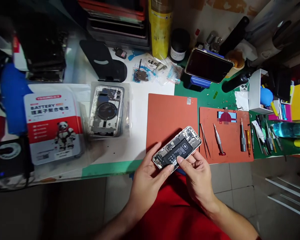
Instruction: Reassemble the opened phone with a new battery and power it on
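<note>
An opened phone point(177, 148) with its black battery and circuit boards exposed is held tilted over the near edge of a red work mat point(168, 113). My left hand point(147, 176) cradles its lower left end from underneath. My right hand point(197, 173) grips the lower edge, thumb resting on the battery. Both hands hover above my red-clad lap, just in front of the bench edge.
A second red mat point(227, 146) to the right carries tweezers point(205, 140) and screwdrivers point(218, 140). An empty phone housing point(106, 110) in a clear tray lies left, beside a battery box point(52, 126). A dark phone point(208, 65) rests on a stand behind. Tools crowd the right.
</note>
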A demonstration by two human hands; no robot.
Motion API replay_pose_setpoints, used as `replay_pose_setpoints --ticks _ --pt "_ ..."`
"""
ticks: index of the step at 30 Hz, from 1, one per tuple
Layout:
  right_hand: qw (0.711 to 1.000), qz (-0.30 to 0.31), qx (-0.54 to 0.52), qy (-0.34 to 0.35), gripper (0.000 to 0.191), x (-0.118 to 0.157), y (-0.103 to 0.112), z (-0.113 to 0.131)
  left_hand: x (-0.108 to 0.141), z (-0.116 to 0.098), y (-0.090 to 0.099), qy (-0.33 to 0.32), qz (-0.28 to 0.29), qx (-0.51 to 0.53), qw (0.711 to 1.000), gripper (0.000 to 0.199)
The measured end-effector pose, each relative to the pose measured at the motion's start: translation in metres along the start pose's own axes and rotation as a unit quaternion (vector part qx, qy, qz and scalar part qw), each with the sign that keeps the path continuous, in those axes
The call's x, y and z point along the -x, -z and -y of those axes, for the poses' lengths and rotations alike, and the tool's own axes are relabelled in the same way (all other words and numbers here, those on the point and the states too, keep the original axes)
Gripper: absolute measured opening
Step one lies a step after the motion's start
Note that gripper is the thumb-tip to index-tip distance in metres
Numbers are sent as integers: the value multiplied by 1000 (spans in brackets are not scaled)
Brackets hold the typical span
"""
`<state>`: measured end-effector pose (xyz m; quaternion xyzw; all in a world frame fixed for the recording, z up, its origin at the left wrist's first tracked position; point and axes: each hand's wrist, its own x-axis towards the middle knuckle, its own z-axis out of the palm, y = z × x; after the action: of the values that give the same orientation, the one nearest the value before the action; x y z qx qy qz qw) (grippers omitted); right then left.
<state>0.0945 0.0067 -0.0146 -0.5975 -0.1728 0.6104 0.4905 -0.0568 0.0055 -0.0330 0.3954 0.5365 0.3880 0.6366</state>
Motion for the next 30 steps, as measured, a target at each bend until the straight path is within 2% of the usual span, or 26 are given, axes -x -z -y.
replay_pose_setpoints --ticks 2,7,14,21,30 --pt "1000 -2 7 17 36 2 0 -3 -2 -4 -5 41 -16 56 997 55" --pt "999 -8 2 32 33 4 -2 -6 -2 -8 -9 84 -46 118 988 38" --pt "999 -13 -1 33 30 7 -4 -6 4 4 -1 109 -15 142 984 32" --pt "997 -53 9 57 24 3 -6 -5 7 -1 -5 142 -46 166 975 33" --pt "999 -10 9 50 19 10 -4 -2 4 5 5 139 -16 124 982 33"
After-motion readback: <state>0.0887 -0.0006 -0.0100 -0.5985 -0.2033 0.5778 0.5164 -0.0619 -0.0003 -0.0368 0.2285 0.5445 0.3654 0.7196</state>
